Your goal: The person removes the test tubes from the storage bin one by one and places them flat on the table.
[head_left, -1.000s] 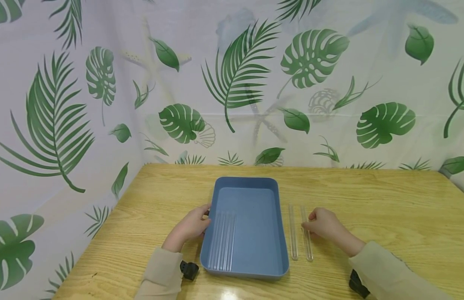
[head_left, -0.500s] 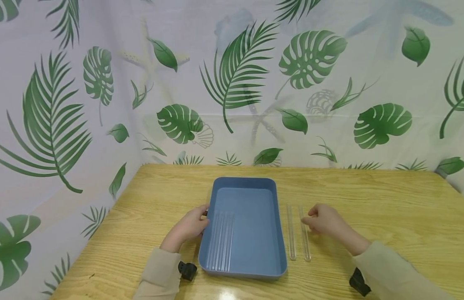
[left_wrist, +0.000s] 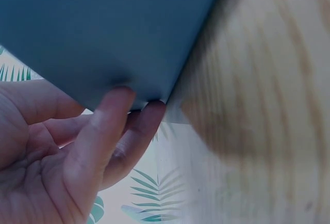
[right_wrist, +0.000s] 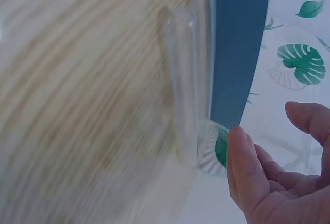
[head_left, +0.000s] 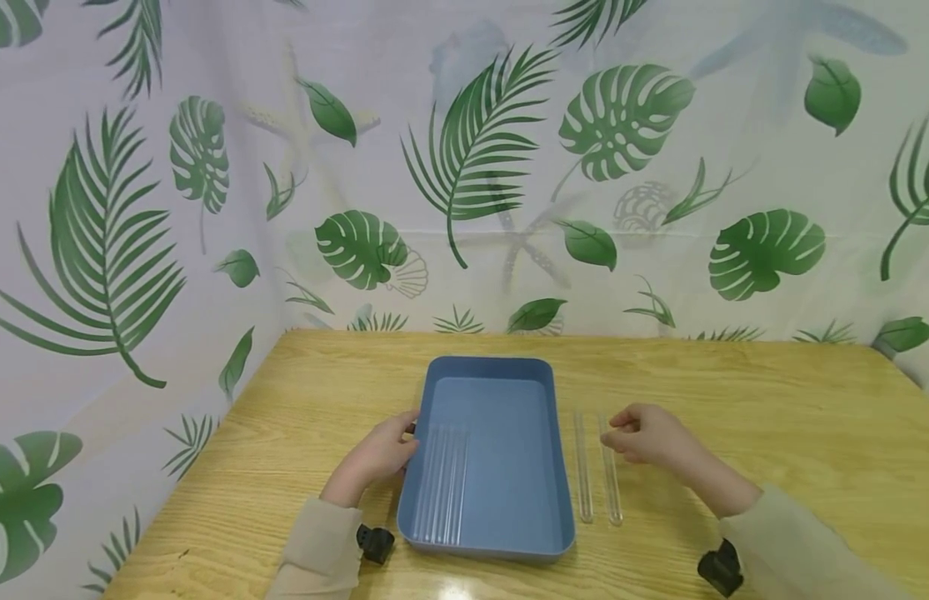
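A blue rectangular tray [head_left: 497, 458] lies on the wooden table. Several clear test tubes [head_left: 443, 487] lie side by side along its left part. To the tray's right, two more clear tubes lie lengthwise on the table: an inner tube [head_left: 584, 471] and an outer tube [head_left: 612, 479]. My left hand [head_left: 377, 454] touches the tray's left side; in the left wrist view its fingertips [left_wrist: 118, 97] rest against the outer wall. My right hand [head_left: 647, 435] hovers by the upper end of the outer tube. Thumb and fingers stand apart with nothing between them in the right wrist view.
Black wrist cameras [head_left: 376, 544] hang below both sleeves, close over the table [head_left: 771, 417]. A cloth backdrop [head_left: 494, 167] printed with leaves rises behind the table and along its left side.
My right hand has drawn slightly up and away from the outer tube, its fingers spreading from it. The left hand, tray and tubes stay in place; the head view shifts slightly.
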A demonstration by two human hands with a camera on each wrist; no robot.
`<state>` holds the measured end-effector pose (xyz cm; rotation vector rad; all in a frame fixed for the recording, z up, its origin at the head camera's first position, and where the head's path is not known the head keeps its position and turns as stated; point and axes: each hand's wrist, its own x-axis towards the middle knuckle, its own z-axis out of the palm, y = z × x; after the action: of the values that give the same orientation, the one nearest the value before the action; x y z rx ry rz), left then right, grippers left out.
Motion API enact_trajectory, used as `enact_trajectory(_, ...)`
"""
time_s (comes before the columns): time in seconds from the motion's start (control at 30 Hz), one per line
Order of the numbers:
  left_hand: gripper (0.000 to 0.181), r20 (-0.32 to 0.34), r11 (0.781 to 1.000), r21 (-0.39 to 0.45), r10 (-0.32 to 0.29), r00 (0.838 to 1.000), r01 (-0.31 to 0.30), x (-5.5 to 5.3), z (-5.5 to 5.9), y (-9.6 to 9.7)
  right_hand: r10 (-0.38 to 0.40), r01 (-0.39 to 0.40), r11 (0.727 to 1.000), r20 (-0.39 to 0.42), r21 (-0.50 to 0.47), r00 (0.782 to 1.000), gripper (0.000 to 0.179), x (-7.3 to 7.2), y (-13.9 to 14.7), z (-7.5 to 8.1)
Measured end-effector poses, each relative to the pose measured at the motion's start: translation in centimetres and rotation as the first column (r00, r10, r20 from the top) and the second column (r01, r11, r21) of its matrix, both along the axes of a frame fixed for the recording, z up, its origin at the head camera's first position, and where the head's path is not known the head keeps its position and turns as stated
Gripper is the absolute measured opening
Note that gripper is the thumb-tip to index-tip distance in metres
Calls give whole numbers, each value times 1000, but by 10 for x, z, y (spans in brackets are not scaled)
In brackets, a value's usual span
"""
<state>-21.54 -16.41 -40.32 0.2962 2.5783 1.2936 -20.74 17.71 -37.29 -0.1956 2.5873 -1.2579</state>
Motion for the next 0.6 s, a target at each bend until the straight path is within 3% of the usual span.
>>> enact_trajectory(0.23, 47, -6, 1000, -12, -4, 1000, 4, 1, 0, 0, 64, -63, 995, 10, -71, 998, 52, 7, -6, 0)
enact_trajectory(0.6, 46, -23, 1000, -13, -3, 1000, 2, 1, 0, 1, 99, -97, 981, 6, -167, 995, 50, 17, -24, 8)
